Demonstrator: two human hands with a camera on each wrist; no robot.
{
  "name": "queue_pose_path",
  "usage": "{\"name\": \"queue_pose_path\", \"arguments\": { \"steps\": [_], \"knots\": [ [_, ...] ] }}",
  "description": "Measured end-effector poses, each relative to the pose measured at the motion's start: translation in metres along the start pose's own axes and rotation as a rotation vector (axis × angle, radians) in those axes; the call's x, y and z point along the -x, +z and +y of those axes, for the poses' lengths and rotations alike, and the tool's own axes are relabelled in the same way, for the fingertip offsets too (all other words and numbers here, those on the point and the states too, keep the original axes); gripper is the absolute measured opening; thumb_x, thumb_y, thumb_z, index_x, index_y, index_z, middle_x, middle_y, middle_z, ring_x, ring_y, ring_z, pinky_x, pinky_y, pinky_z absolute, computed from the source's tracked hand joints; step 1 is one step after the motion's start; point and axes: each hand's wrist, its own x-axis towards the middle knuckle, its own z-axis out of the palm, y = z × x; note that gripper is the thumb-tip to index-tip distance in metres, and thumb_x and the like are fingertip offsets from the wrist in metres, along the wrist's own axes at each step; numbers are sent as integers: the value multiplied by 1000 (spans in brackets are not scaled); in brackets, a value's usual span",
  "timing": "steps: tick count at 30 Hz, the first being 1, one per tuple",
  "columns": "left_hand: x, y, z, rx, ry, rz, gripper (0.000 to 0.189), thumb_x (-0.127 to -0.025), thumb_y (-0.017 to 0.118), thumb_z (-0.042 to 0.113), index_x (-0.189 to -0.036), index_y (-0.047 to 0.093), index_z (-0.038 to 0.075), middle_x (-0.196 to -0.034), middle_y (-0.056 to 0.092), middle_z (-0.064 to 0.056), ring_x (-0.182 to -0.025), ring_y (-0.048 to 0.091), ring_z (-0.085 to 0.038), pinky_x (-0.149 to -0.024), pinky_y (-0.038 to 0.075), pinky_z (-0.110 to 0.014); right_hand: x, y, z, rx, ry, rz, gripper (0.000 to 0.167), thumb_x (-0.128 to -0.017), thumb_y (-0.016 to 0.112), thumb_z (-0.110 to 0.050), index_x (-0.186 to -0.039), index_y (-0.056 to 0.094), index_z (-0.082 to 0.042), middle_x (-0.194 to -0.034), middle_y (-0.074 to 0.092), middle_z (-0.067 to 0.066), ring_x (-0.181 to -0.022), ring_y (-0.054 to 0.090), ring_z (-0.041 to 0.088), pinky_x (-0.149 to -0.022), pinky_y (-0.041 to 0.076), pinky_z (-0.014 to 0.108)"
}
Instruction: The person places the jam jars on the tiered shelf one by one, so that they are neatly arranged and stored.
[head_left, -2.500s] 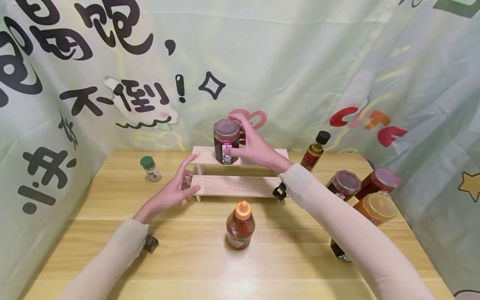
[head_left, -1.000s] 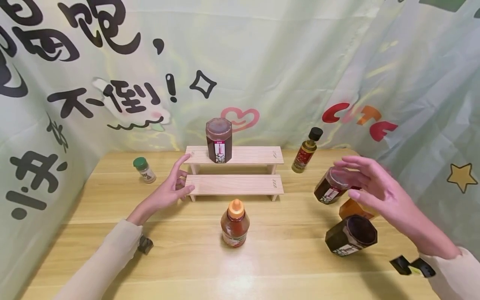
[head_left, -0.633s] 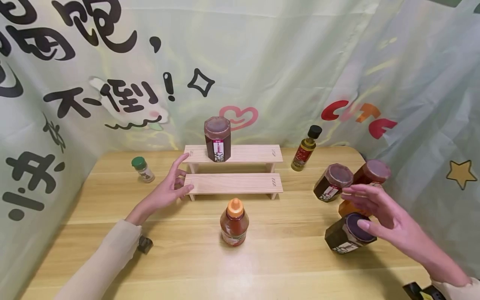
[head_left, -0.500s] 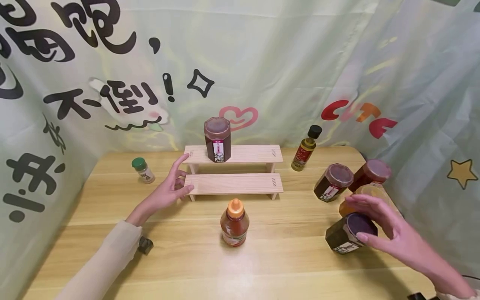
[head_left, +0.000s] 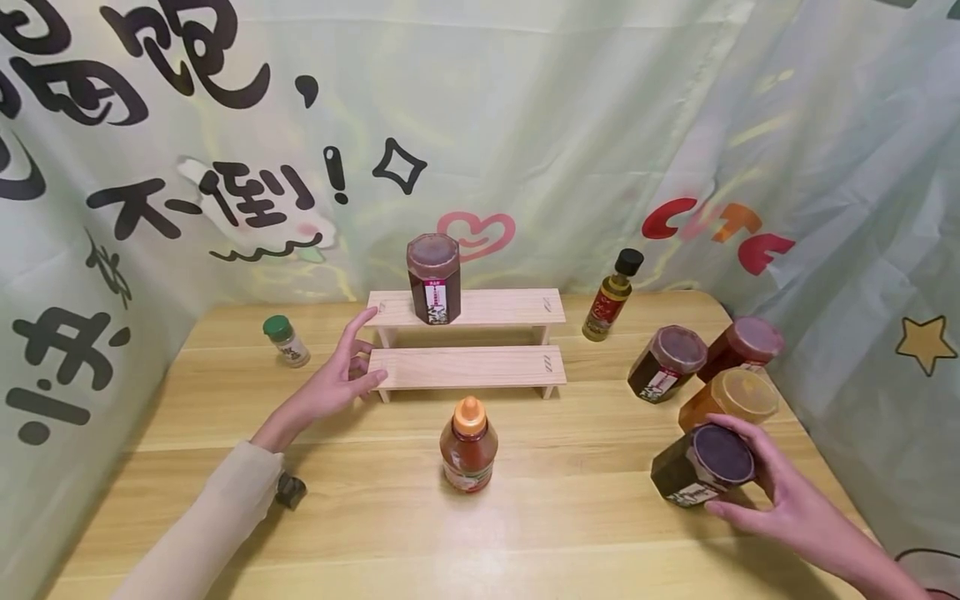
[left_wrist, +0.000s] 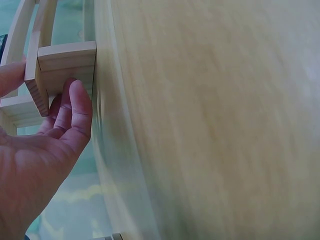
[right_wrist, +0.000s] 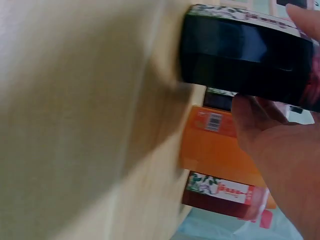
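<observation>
A dark jar (head_left: pixel 690 471) stands on the right part of the bench (head_left: pixel 360 533), nearer the person than the other jars. The right hand (head_left: pixel 787 504) curves round it, fingers on the far side and thumb on the near side by the pale label; how firmly they press is hard to tell. In the right wrist view the fingertips meet the jar's side, and the palm lies clear of it.

The left hand (head_left: pixel 341 379) grips the left end of a wooden shelf (head_left: pixel 465 367) with two steps. Its index finger reaches the upper step and its thumb rests on the lower; the left wrist view shows the other fingers curled beneath a board.

Just behind the dark jar is an orange jar (head_left: pixel 716 404) with a yellowish lid, and past that a red jar (head_left: pixel 738 350). A second dark jar (head_left: pixel 660 371) stands beside the red one, to its left. A third dark jar (head_left: pixel 434 292) sits upright on the upper step, left of its middle.

In front of the shelf stands a sauce bottle (head_left: pixel 469 457) with an orange cap. A slim bottle (head_left: pixel 607 308) with a black cap is right of the shelf, and a small shaker (head_left: pixel 288 343) with a green cap is left of it. A pale printed curtain (head_left: pixel 555 125) hangs behind the bench.
</observation>
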Motion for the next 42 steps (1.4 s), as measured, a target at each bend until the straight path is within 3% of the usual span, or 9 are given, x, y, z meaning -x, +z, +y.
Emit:
{"name": "queue_pose_path", "arguments": {
  "steps": [4, 12, 22, 26, 32, 42],
  "knots": [
    [0, 0, -1, 10, -2, 2, 100, -106, 71, 6, -174, 7, 44, -132, 49, -30, -98, 62, -38, -69, 64, -48, 2, 1, 5, -12, 33, 0, 110, -77, 83, 26, -168, 27, 1, -154, 51, -7, -134, 54, -2, -104, 44, 10],
    [0, 0, -1, 2, 2, -2, 99, -107, 71, 8, -174, 6, 44, -134, 49, -31, -99, 61, -39, -68, 64, -47, 3, 7, 12, -54, 9, 43, 111, -73, 82, 31, -166, 26, 5, -150, 53, -6, -128, 61, 1, -100, 50, 14],
    [1, 0, -1, 2, -7, -2, 99, -107, 70, 8, -173, 6, 44, -135, 47, -31, -100, 61, -39, -69, 64, -48, 0, 14, 11, 156, 36, 153, 111, -65, 97, 18, -161, 44, 0, -142, 59, -13, -122, 61, -4, -97, 47, 8],
    [1, 0, 1, 2, 1, -4, 99, -107, 70, 8, -174, 6, 43, -135, 47, -31, -100, 61, -38, -68, 64, -48, -2, 17, 9, 187, 44, 174, 110, -63, 100, 15, -159, 48, -1, -142, 61, -13, -122, 60, -3, -98, 45, 8],
    [1, 1, 2, 11, 14, -9, 100, -107, 70, 6, -174, 5, 41, -134, 48, -31, -96, 62, -37, -68, 64, -48, -9, 22, 3, 200, 55, 180, 109, -62, 102, 11, -157, 50, -3, -140, 64, -7, -122, 62, 1, -100, 45, 9],
    [2, 0, 1, 11, -4, -4, 100, -107, 71, 7, -173, 6, 44, -137, 47, -31, -98, 62, -37, -69, 64, -49, -34, 38, -15, 155, 3, 229, 111, -61, 100, 14, -158, 49, -3, -140, 63, -7, -116, 64, 2, -96, 48, 9]
  ]
}}
